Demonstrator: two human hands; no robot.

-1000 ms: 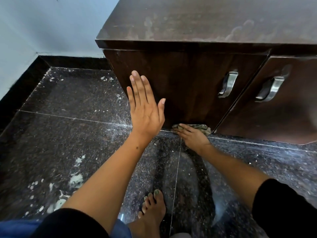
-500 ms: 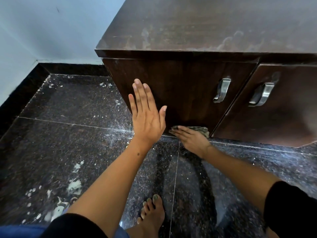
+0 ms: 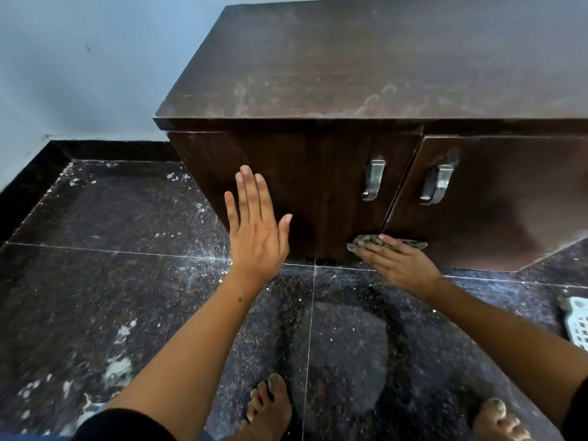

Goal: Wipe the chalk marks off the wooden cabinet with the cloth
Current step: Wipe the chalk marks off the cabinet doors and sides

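The wooden cabinet (image 3: pixel 318 192) is a low, boxy piece in dark brown veneer with a faint vertical grain, its flat top overhanging the two doors below. Pale, cloudy chalk marks (image 3: pixel 375 101) smear the top near its front edge in hazy swirls and streaks, dull against the otherwise smooth surface. Each door carries a curved, brushed metal handle: one on the left door (image 3: pixel 373 179), one on the right door (image 3: pixel 437 185). The left hand (image 3: pixel 256 230) is spread flat, fingers straight and close together with the thumb angled out, its palm laid against the left part of the left door; it grips nothing. The right hand (image 3: pixel 397 262) reaches low, fingers extended and nearly flat, pressing the cloth (image 3: pixel 366 242) against the bottom edge of the cabinet where the two doors meet. The cloth is a crumpled, greyish-green rag with a mottled look, bunched into a thin strip that pokes out past the fingertips on both sides. The floor (image 3: pixel 111 249) is dark speckled polished stone in large tiles with thin pale joints, dusted with white powder and flaky splotches, thickest at the lower left. Two bare feet with green-painted toenails stand on it, one (image 3: pixel 270 409) under the left arm and another (image 3: pixel 499 421) at the lower right. A white plastic basket (image 3: pixel 577 323) with a grid of holes shows at the right edge.
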